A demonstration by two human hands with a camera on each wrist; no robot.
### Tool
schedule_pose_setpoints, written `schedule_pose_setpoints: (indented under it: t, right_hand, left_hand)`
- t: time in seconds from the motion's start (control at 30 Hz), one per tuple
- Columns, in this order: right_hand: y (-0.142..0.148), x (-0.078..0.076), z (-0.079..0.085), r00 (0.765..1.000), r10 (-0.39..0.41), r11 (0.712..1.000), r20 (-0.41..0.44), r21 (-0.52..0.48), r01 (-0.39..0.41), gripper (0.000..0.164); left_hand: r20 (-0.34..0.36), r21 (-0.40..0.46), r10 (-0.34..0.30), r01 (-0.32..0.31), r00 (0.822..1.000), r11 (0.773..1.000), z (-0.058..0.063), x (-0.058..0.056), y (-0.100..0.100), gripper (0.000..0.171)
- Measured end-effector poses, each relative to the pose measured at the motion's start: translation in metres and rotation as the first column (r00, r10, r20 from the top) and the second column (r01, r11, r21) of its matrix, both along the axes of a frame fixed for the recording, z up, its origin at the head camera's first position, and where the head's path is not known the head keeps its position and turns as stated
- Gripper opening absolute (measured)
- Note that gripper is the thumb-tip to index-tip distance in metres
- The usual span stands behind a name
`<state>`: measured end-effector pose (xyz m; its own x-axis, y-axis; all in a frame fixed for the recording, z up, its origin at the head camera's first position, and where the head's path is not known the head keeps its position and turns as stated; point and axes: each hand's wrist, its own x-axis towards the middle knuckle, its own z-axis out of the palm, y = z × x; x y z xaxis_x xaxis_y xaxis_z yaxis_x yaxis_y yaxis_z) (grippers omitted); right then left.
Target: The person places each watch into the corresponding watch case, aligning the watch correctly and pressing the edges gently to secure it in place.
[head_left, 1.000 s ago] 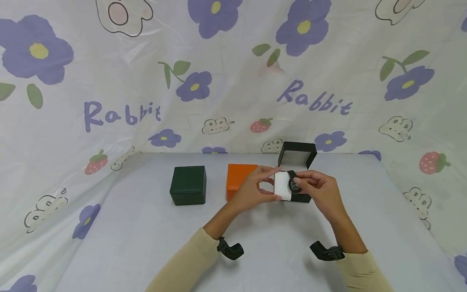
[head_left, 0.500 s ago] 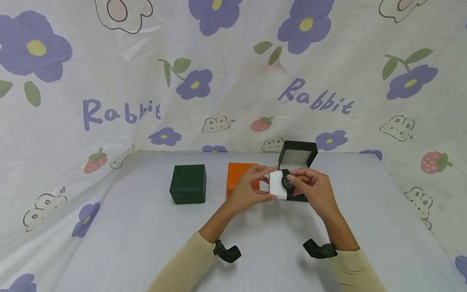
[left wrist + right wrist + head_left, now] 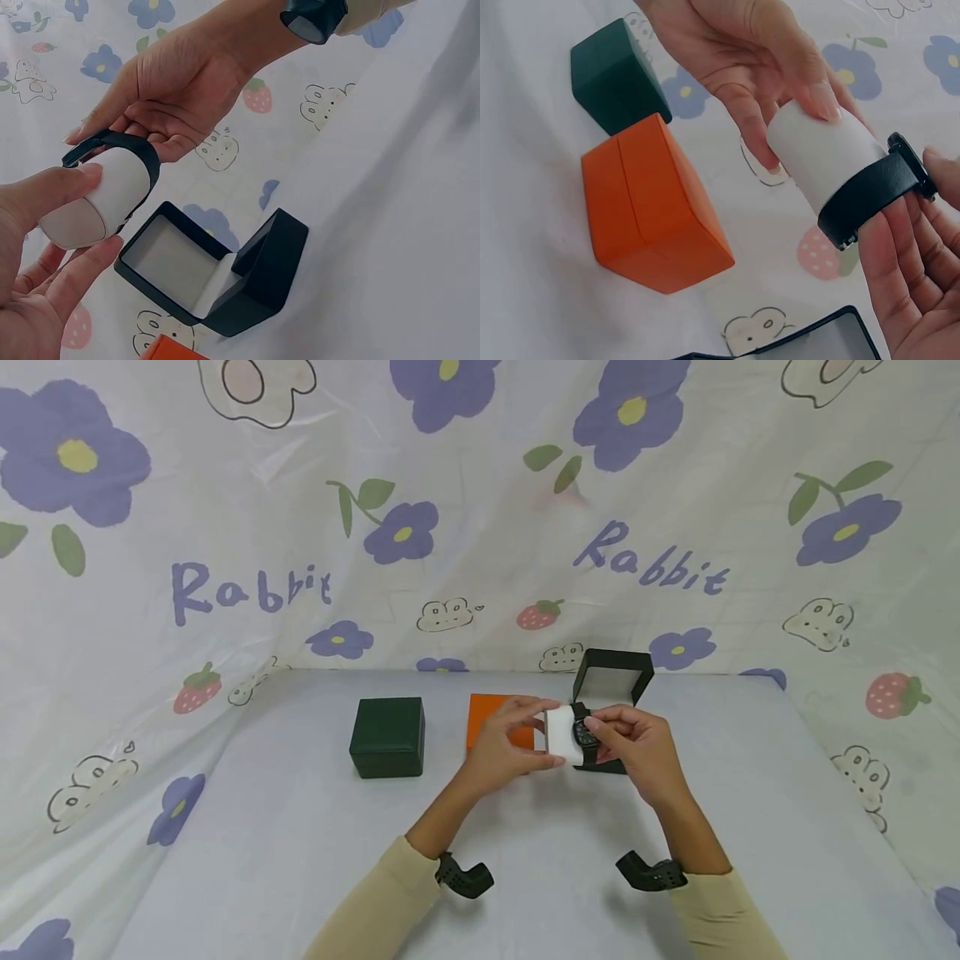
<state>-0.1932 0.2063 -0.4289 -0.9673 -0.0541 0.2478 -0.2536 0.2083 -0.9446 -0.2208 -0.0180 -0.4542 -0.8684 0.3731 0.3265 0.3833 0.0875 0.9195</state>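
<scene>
In the head view my left hand (image 3: 498,752) pinches the white watch cushion (image 3: 558,735) by its left end, fingers on the far side and thumb on the near side. A black wristwatch (image 3: 583,733) loops round the cushion's right end. My right hand (image 3: 645,747) holds the watch, its thumb on the dial. Seen from the left wrist, the dark strap (image 3: 146,154) bends round the rounded cushion, which hangs above the open black watch box (image 3: 270,270). The right wrist view shows the bare white part of the cushion (image 3: 814,150) between left fingers and strap.
Just left of the black box, partly behind my left hand, stands a closed orange box (image 3: 482,718). A closed dark green box (image 3: 386,737) sits farther left on the white table (image 3: 262,860). A printed cloth (image 3: 480,527) hangs behind the table's back edge.
Both hands have shifted left together, carrying the cushion and watch with them. More of the black box's base was covered by the cushion earlier. The boxes have stayed put.
</scene>
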Motion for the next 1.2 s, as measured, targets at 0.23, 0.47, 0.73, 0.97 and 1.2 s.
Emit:
schedule_pose_setpoints:
  t: [0.23,0.47,0.73,0.97,1.2]
  right_hand:
    - [-0.008,0.000,0.000,0.995,-0.079,0.997,0.060,0.009,0.079,0.028]
    - [-0.012,0.001,0.002,0.992,-0.094,0.995,0.083,0.028,0.092,0.031]
    - [-0.003,0.005,0.002,0.998,0.032,0.999,0.060,0.039,-0.035,0.031]
    - [-0.005,0.007,0.001,0.999,0.016,1.000,0.051,0.013,-0.017,0.030]
    - [-0.009,0.005,0.002,0.999,-0.015,0.999,0.033,0.035,0.013,0.024]
  left_hand:
    - [0.004,0.016,0.046,-0.046,0.999,0.999,-0.002,-0.001,0.001,0.064]
    - [0.005,0.043,0.039,-0.039,0.999,0.998,-0.004,-0.003,-0.002,0.067]
    - [-0.026,0.040,0.039,-0.037,0.999,0.999,-0.002,-0.005,-0.007,0.066]
    - [-0.006,0.076,0.004,-0.004,1.000,0.997,-0.001,-0.004,-0.006,0.067]
    - [-0.042,0.110,0.072,-0.066,0.997,0.992,-0.001,-0.002,-0.003,0.066]
